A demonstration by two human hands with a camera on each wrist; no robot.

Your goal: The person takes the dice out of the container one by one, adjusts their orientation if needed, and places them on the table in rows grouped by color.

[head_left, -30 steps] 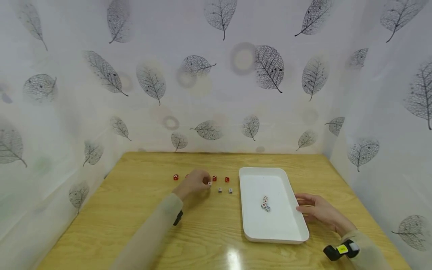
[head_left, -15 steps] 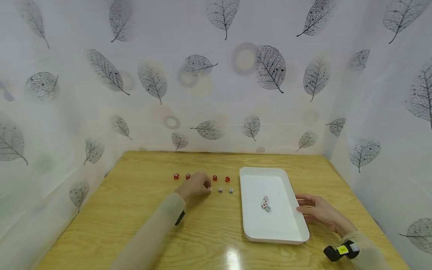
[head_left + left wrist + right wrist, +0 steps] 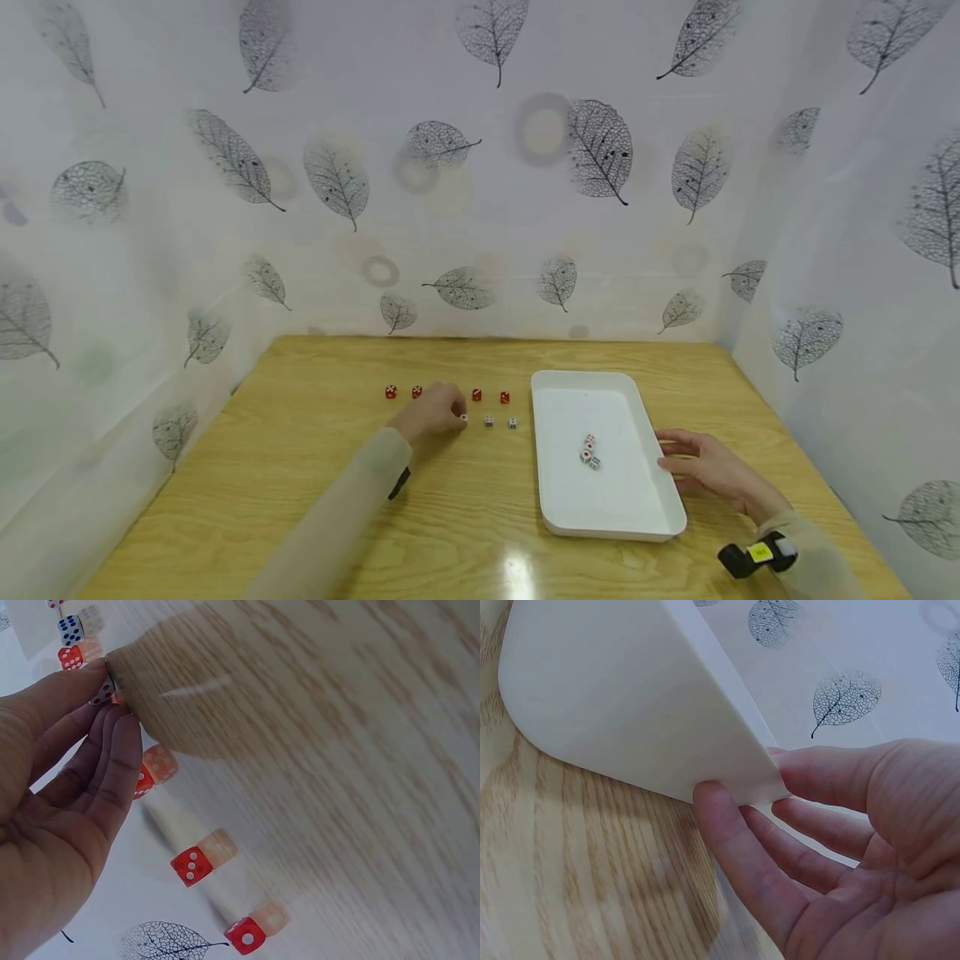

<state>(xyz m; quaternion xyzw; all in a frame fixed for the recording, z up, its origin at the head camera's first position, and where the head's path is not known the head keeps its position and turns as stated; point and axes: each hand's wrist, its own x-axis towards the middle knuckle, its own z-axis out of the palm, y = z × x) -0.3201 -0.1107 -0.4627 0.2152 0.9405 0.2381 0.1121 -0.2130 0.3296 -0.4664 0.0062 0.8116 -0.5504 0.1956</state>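
My left hand [image 3: 433, 410] pinches a white die [image 3: 103, 692] between thumb and fingertips, low over the table, at the left end of a short row of white dice. Two more white dice stand just to its right, a red-dotted-looking one [image 3: 489, 422] and another [image 3: 512, 423]. Behind that row is a line of red dice [image 3: 477, 395], part of it hidden by the hand. My right hand [image 3: 705, 467] stays by the right side of a white tray [image 3: 607, 508]; its fingertips touch the outer wall. Several white dice [image 3: 589, 448] lie clustered in the tray.
The wooden table [image 3: 300, 467] ends at a leaf-printed curtain [image 3: 480, 208] at the back and both sides. Two red dice, one at the far left [image 3: 391, 392] and one beside it [image 3: 417, 391], lie left of the left hand.
Over the last second my left hand has lowered the white die slightly toward the near side, level with the other white dice. The right hand and tray have kept their places.
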